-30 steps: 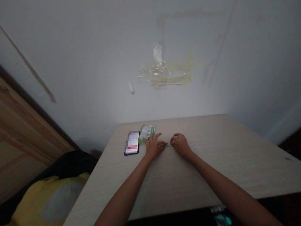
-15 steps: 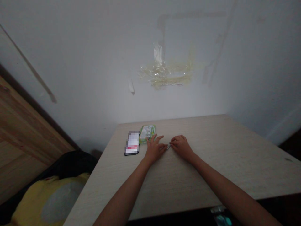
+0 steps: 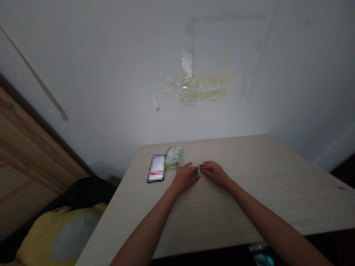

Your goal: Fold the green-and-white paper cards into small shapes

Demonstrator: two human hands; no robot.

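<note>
My left hand (image 3: 184,175) and my right hand (image 3: 215,172) rest on a pale wooden table (image 3: 249,184), fingertips meeting. Between them sits a small whitish object (image 3: 199,171), too small to name. Both hands pinch it: the left with fingers loosely spread, the right with fingers curled. A green packet (image 3: 174,157) lies flat just beyond my left hand. A phone (image 3: 156,168) with a lit screen lies to the left of the packet.
The table stands against a white wall bearing old yellowed tape (image 3: 198,88). At the left are a wooden panel (image 3: 24,155) and a yellow and black bag (image 3: 61,232) beside the table's left edge. A teal item (image 3: 262,256) shows below the front edge.
My hands have drawn slightly closer together and towards me, and the small object between them has turned up a little. The phone and packet have not moved.
</note>
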